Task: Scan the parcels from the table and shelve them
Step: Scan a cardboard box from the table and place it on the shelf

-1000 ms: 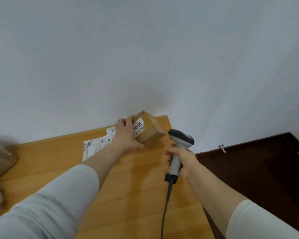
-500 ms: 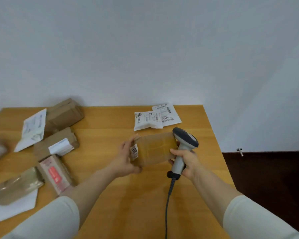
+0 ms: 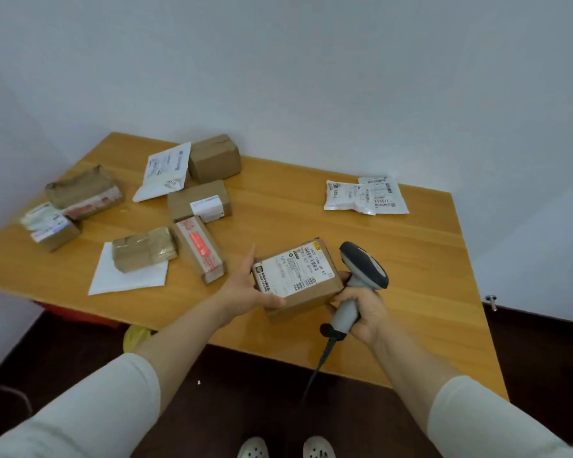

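Dark flooring [image 3: 245, 391] is lying nearest, where we are standing at the front edge of a wooden table [image 3: 427, 292]. Our right hand [image 3: 366, 312] is wrapping its fingers round the grip of a grey scanner [image 3: 361, 272], whose cable [image 3: 321, 358] is hanging past the table edge. Our left hand [image 3: 245, 285] is clasping the left end of the brown parcel [image 3: 306, 300], with the thumb lying along its near side. We are holding the parcel label-up just over the table, between the two hands. We are judging three hazards: the scanner head appears to be pointing past the box rather than at its barcode, so a misread is possible; the parcel is depending mainly on one hand's grasp and could tip; the dangling cable could snag. Its white label [image 3: 288, 274] is showing barcodes and a number beginning 100, the last digit being unclear. Farther off, other parcels are lying on the table: a red-printed box [image 3: 201, 249], its print too blurred to read, a white-labelled box [image 3: 197, 203], and two white pouches [image 3: 364, 195], one showing digits ending 6611. No shelf is showing in view.
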A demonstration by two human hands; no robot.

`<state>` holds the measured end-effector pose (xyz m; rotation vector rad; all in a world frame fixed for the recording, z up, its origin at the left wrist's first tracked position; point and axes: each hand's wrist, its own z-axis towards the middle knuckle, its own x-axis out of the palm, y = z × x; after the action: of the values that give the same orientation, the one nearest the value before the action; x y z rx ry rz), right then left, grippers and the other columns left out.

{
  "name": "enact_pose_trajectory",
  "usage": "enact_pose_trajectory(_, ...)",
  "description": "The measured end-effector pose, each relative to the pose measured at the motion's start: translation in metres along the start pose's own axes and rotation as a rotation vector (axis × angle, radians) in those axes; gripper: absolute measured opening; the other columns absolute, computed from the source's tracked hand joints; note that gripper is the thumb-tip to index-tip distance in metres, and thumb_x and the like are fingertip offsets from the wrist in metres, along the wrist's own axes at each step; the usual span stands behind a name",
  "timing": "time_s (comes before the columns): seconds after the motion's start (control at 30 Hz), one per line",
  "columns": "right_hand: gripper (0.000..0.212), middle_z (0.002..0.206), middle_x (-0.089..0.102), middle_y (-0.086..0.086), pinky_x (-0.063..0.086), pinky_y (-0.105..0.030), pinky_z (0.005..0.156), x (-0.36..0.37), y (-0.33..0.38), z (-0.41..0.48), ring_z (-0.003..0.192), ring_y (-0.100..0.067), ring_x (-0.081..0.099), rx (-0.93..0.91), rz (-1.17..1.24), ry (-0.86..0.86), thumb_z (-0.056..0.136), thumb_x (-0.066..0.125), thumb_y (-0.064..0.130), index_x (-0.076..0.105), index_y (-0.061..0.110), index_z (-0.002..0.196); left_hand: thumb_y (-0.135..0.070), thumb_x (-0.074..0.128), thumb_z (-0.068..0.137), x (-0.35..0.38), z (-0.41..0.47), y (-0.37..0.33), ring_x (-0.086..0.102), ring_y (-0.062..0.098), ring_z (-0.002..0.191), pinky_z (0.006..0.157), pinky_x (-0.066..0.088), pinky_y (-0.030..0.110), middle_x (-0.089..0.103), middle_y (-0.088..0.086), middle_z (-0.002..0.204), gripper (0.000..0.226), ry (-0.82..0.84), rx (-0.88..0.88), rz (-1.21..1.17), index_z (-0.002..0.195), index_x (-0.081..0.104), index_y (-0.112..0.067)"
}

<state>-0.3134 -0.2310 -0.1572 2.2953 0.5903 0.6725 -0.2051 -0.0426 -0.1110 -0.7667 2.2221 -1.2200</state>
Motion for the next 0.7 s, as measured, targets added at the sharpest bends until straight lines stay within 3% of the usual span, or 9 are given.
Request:
enact_pose_trajectory(0.07, 0.034, 0.082, 0.064, -0.011, 0.048, -0.042, 0.079, 0.004, -0.003, -0.004, 0.078, -0.026, 0.057, 0.022, -0.005, 0.061, 0.07, 0.048, -0.017, 0.064, 0.009, 0.085, 0.002, 0.083, 0.065, -0.002, -0.012, 0.005, 0.036, 0.004, 0.114, 0.088, 0.034, 0.02, 0.031, -0.003, 0.149, 0.124, -0.059, -0.003, -0.026, 0.154, 0.002, -0.026)
enact_pose_trajectory(0.23, 0.034, 0.081, 0.064, -0.011, 0.05, -0.045, 0.081, 0.004, -0.004, -0.01, 0.077, -0.026, 0.058, 0.051, -0.03, 0.147, 0.072, 0.047, -0.016, 0.063, 0.008, 0.09, 0.0, 0.086, 0.061, 0.0, -0.025, 0.014, 0.024, 0.018, 0.142, 0.112, 0.028, 0.037, 0.023, 0.0, 0.156, 0.129, -0.177, -0.024, -0.069, 0.154, 0.001, -0.021)
enact_pose_trajectory(0.33, 0.033, 0.077, 0.064, -0.01, 0.05, -0.049, 0.086, 0.0, -0.002, -0.012, 0.075, -0.025, 0.058, 0.069, -0.011, 0.167, 0.076, 0.042, -0.017, 0.062, 0.008, 0.087, 0.005, 0.085, 0.06, 0.002, -0.026, 0.016, 0.033, 0.014, 0.136, 0.111, 0.032, 0.035, 0.037, -0.005, 0.146, 0.116, -0.199, -0.029, -0.116, 0.152, 0.016, -0.012)
enact_pose_trajectory(0.43, 0.031, 0.083, 0.064, -0.009, 0.05, -0.048, 0.083, -0.005, 0.001, -0.01, 0.076, -0.026, 0.057, 0.089, 0.002, 0.188, 0.08, 0.04, -0.014, 0.061, 0.009, 0.085, 0.012, 0.08, 0.061, 0.007, -0.027, 0.018, 0.047, 0.019, 0.127, 0.103, 0.043, 0.034, 0.057, -0.002, 0.128, 0.095, -0.204, -0.015, -0.173, 0.143, 0.037, -0.012)
enact_pose_trajectory(0.53, 0.024, 0.082, 0.067, -0.007, 0.051, -0.046, 0.08, -0.008, 0.003, -0.007, 0.077, -0.026, 0.059, 0.127, -0.002, 0.171, 0.08, 0.047, -0.009, 0.062, 0.01, 0.084, 0.014, 0.073, 0.067, 0.011, -0.027, 0.019, 0.05, 0.018, 0.123, 0.106, 0.041, 0.04, 0.056, -0.003, 0.131, 0.099, -0.219, -0.021, -0.245, 0.146, 0.033, -0.03)
enact_pose_trajectory(0.63, 0.02, 0.074, 0.066, -0.007, 0.049, -0.038, 0.064, -0.007, 0.002, -0.008, 0.072, -0.026, 0.059, 0.172, -0.026, 0.179, 0.079, 0.049, -0.006, 0.062, 0.01, 0.079, 0.012, 0.063, 0.077, 0.018, -0.025, 0.015, 0.059, 0.021, 0.109, 0.094, 0.043, 0.039, 0.068, -0.006, 0.113, 0.096, -0.18, -0.054, -0.325, 0.136, 0.031, -0.057)
enact_pose_trajectory(0.7, 0.019, 0.074, 0.065, -0.008, 0.049, -0.036, 0.061, -0.007, 0.001, -0.007, 0.071, -0.026, 0.058, 0.181, -0.051, 0.175, 0.079, 0.05, -0.006, 0.06, 0.01, 0.076, 0.01, 0.061, 0.079, 0.018, -0.023, 0.016, 0.058, 0.024, 0.109, 0.095, 0.04, 0.044, 0.069, -0.005, 0.11, 0.096, -0.175, -0.075, -0.333, 0.135, 0.03, -0.061)
